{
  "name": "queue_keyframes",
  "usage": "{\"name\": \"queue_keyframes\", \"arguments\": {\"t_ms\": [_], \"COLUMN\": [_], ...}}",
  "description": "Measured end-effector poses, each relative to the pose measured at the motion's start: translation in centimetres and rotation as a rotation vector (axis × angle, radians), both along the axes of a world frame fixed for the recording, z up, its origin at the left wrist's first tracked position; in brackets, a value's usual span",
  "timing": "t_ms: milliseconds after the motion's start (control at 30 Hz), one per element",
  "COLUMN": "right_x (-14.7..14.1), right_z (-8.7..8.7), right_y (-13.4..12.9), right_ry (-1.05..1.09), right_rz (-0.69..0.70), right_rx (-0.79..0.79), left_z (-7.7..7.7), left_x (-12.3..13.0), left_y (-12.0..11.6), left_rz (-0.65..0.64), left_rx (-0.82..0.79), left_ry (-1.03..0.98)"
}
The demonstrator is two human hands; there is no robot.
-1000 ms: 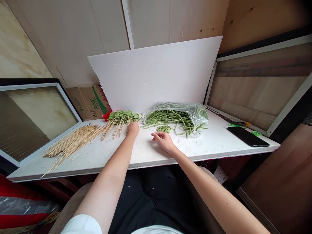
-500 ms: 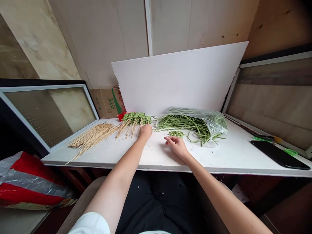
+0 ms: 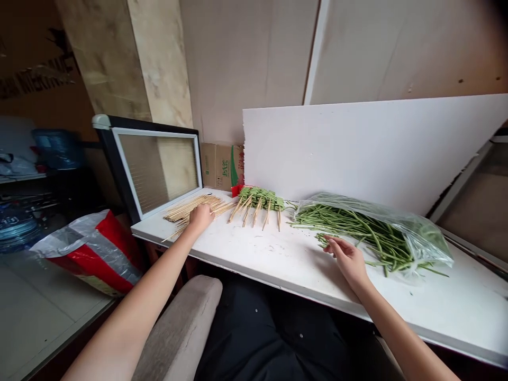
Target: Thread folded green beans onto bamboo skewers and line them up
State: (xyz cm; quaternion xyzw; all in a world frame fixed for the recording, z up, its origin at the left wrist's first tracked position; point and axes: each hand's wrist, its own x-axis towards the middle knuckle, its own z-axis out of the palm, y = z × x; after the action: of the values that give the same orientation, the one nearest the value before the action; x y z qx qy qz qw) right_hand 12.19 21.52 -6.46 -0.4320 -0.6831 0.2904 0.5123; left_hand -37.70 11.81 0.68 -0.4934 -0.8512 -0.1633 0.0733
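Note:
My left hand (image 3: 200,217) rests on a loose pile of bare bamboo skewers (image 3: 186,207) at the left end of the white table (image 3: 278,259), fingers curled over the sticks. A row of skewers loaded with cut green bean pieces (image 3: 260,197) lies just right of that pile. My right hand (image 3: 347,258) lies on the table, fingers apart, touching a small heap of cut bean pieces (image 3: 323,241) at the mouth of a clear plastic bag of long green beans (image 3: 369,230).
A white board (image 3: 377,148) leans on the wall behind the table. A glass-lidded freezer (image 3: 154,164) and a cardboard box (image 3: 222,166) stand at the left. A red and white sack (image 3: 89,248) lies on the floor. A padded seat edge (image 3: 186,323) is below.
The view has swung left. My left hand moved from the loaded skewers to the bare skewer pile. My right hand stayed by the cut bean pieces.

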Motion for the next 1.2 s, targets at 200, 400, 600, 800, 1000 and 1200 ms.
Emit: {"name": "queue_keyframes", "arguments": {"t_ms": [200, 400, 600, 800, 1000, 1200], "right_x": [-0.2, -0.5, -0.7, -0.4, -0.6, -0.6], "right_z": [-0.5, 0.0, -0.3, -0.7, -0.2, -0.2], "right_y": [0.6, 0.4, 0.8, 0.6, 0.0, -0.2], "right_ry": [-0.076, -0.171, -0.230, -0.141, -0.137, -0.150], "right_rz": [-0.035, -0.089, -0.044, -0.040, -0.036, -0.042], "right_rx": [-0.013, -0.051, -0.011, -0.038, -0.056, -0.056], "left_z": [-4.4, -5.6, -5.3, -5.2, -5.4, -5.4], "left_x": [-5.4, -6.3, -6.4, -6.9, -10.0, -12.9], "left_y": [-1.5, -0.2, 1.4, 3.1, 3.5, 3.2], "left_rz": [-0.038, -0.071, -0.015, 0.065, 0.174, 0.237], "left_rx": [-0.030, -0.028, -0.047, -0.084, -0.124, -0.154], "left_ry": [-0.036, -0.087, -0.043, -0.017, -0.003, 0.008]}}
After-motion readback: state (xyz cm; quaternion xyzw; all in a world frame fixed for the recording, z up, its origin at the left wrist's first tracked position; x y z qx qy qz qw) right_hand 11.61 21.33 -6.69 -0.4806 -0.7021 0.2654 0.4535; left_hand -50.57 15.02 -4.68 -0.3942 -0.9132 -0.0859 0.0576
